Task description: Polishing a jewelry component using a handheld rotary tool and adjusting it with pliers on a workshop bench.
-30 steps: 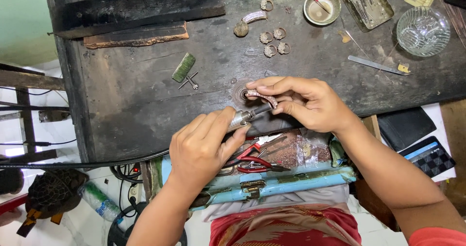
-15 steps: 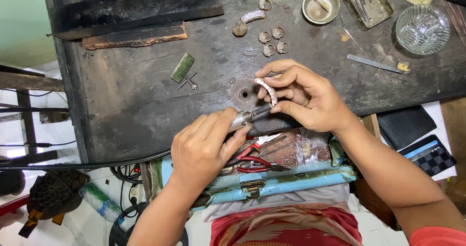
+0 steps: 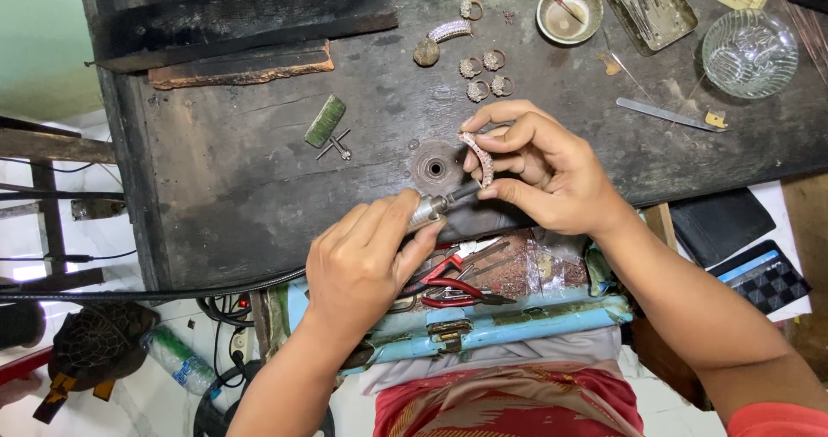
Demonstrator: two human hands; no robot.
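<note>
Two hands at a dark, scarred workbench (image 3: 259,195). Left hand (image 3: 366,264): closed round a metal rotary handpiece (image 3: 429,210), flexible shaft (image 3: 155,292) trailing off left, tip aimed at the piece. Right hand (image 3: 543,174): pinched shut on a curved, stone-set bracelet segment (image 3: 477,157), thumb and fingertips on its ends, held just above the bench edge beside a round metal disc (image 3: 434,168). Segment judged light, stiff, small and slippery, stones likely easy to dislodge; best gripped by the bare metal ends, clear of the set face. Nearby: several rings (image 3: 485,73), a second curved segment (image 3: 450,30), small bowl (image 3: 568,12), glass dish (image 3: 749,53), metal tray (image 3: 651,1), flat file (image 3: 662,114), red-handled pliers (image 3: 453,286) in a blue drawer (image 3: 517,320) below.
</note>
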